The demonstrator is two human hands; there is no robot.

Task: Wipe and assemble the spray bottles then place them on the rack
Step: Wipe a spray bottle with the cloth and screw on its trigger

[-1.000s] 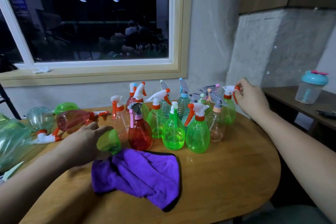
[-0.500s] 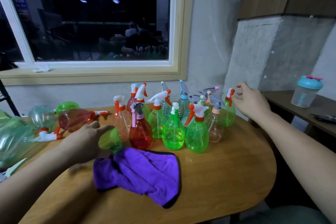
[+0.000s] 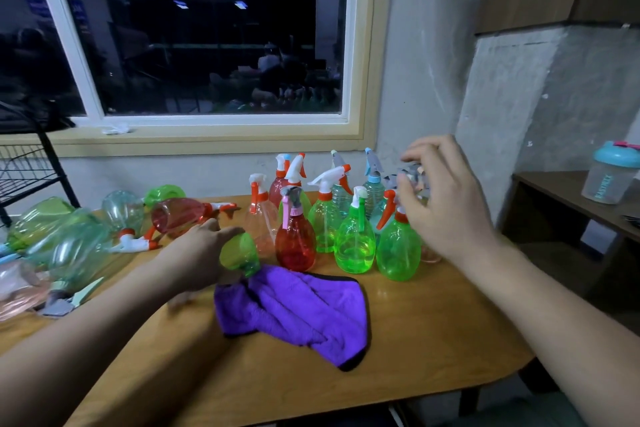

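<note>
Table [image 3: 415,340]: left grip [image 3: 201,253] clasps green bottle [image 3: 239,255].

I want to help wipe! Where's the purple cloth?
In the head view the purple cloth lies on the wooden table, centre front, just in front of the upright red bottle and next to the green bottle the left hand holds.

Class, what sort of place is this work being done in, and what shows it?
Likely a plain indoor workroom or back room at night: a wooden table crowded with spray bottles, a rough plastered wall, and a window that is dark outside.
</note>
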